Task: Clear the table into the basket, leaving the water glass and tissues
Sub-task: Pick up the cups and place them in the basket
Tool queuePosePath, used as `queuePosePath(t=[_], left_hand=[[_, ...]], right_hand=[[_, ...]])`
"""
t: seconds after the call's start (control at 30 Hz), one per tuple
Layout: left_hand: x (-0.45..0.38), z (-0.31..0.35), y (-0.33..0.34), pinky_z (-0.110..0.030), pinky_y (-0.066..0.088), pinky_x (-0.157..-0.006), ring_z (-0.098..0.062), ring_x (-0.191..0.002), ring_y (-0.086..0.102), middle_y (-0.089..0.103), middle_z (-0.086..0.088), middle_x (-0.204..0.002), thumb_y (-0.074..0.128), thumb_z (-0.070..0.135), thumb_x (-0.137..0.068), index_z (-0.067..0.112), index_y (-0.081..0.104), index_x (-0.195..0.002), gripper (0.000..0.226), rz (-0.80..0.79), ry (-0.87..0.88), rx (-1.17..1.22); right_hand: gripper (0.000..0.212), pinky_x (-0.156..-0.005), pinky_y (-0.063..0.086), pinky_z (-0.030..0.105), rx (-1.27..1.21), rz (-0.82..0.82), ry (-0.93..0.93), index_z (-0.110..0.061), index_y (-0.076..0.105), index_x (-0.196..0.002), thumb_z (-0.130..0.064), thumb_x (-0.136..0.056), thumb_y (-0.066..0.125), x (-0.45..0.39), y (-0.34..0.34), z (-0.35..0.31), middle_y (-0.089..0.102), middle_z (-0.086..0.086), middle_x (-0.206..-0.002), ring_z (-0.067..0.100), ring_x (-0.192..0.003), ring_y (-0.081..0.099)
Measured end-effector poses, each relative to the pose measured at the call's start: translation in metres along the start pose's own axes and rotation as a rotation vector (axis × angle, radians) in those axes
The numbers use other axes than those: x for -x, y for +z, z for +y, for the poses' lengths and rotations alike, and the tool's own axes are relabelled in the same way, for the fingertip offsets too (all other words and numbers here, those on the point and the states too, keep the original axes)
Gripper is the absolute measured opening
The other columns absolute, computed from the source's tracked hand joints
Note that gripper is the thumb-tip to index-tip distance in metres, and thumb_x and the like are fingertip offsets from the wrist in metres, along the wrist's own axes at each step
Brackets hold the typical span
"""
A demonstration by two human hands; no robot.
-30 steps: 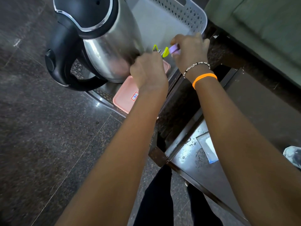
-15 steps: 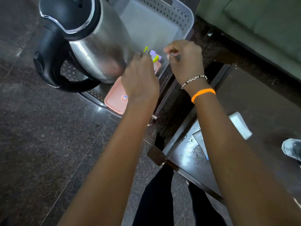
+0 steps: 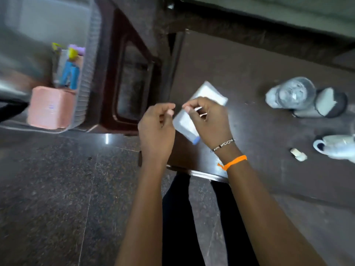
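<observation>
Two hands hang together over the near left part of the dark table [image 3: 249, 77], neither yet committed to a load. The left hand [image 3: 156, 131] is loosely curled with nothing visible in it; the right hand [image 3: 208, 121] has its thumb and forefinger pinched, and a thin pale sliver shows at them, though blur hides whether it is a held scrap or only the edge of what lies below. Directly under both hands lies a flat clear packet with a blue corner [image 3: 185, 124], and just beyond it the white folded tissues [image 3: 211, 93], which must stay. The water glass [image 3: 294, 93] stands to the far right beside a round dark object [image 3: 330, 102], with a white cup [image 3: 334, 146] and a small pale piece [image 3: 298, 154] nearer; the glass also stays. The basket [image 3: 84, 89] sits to the left, off the table, already holding a pink tray [image 3: 51, 107] and some coloured clips. The likely step is lifting the packet: slide a fingertip under its near edge, pinch it alone without dragging the tissues, then carry it left and release it low inside the basket wall.
</observation>
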State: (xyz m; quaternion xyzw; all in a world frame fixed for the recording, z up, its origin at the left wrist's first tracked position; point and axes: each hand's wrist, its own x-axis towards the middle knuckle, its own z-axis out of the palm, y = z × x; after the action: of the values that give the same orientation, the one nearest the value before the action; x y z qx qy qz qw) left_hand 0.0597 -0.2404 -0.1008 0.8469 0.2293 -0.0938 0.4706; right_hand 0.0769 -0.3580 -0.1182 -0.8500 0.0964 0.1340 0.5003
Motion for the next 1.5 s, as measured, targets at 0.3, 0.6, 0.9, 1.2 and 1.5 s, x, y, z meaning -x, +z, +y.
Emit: queuePosePath(t=[0.3,0.6,0.9,1.2,1.5], left_hand=[[0.097,0.013,0.157,-0.021,0.047,-0.078,-0.017,-0.078,0.065,0.069,-0.006,-0.09,0.053,-0.001,-0.086,0.013,0.069,-0.091,0.022,-0.323,0.134,-0.102],[0.146,0.048,0.288,-0.033,0.05,-0.085,-0.022,-0.087,0.065,0.071,-0.006,-0.094,0.054,0.002,-0.085,0.008,0.072,-0.091,0.02,-0.624,0.168,-0.244],[0.147,0.095,0.397,-0.035,0.047,-0.077,-0.031,-0.09,0.059,0.064,-0.028,-0.106,0.043,0.003,-0.086,0.004,0.065,-0.086,0.022,-0.707,-0.092,-0.266],[0.14,0.103,0.439,-0.03,0.049,-0.08,-0.018,-0.086,0.052,0.056,-0.004,-0.102,0.051,0.016,-0.093,0.007,0.057,-0.121,0.03,-0.763,-0.215,-0.295],[0.14,0.108,0.434,-0.025,0.044,-0.079,-0.019,-0.107,0.054,0.06,-0.006,-0.117,0.062,0.026,-0.088,0.009,0.057,-0.123,0.039,-0.848,-0.157,-0.385]], right_hand=[[0.013,-0.065,0.042,0.015,0.043,0.211,0.301,-0.007,0.069,-0.085,-0.001,-0.083,0.057,0.077,-0.134,0.139,0.071,0.012,-0.093,0.019,-0.074,0.059],[0.014,-0.072,0.044,0.017,-0.036,0.597,0.609,-0.006,0.068,-0.085,-0.001,-0.083,0.055,0.124,-0.242,0.248,0.067,0.009,-0.081,0.016,-0.071,0.055],[0.009,-0.091,0.045,0.046,-0.304,0.997,0.829,-0.007,0.055,-0.092,-0.014,-0.086,0.054,0.104,-0.318,0.323,0.058,0.01,-0.086,0.036,-0.093,0.057],[0.019,-0.079,0.048,0.03,-0.637,0.714,0.903,-0.019,0.05,-0.076,-0.032,-0.084,0.063,0.079,-0.345,0.343,0.047,-0.01,-0.071,0.007,-0.068,0.049],[0.053,-0.088,0.049,0.028,-0.404,0.697,0.751,-0.004,0.052,-0.112,-0.004,-0.065,0.076,0.106,-0.341,0.363,0.057,0.012,-0.111,0.023,-0.098,0.057]])
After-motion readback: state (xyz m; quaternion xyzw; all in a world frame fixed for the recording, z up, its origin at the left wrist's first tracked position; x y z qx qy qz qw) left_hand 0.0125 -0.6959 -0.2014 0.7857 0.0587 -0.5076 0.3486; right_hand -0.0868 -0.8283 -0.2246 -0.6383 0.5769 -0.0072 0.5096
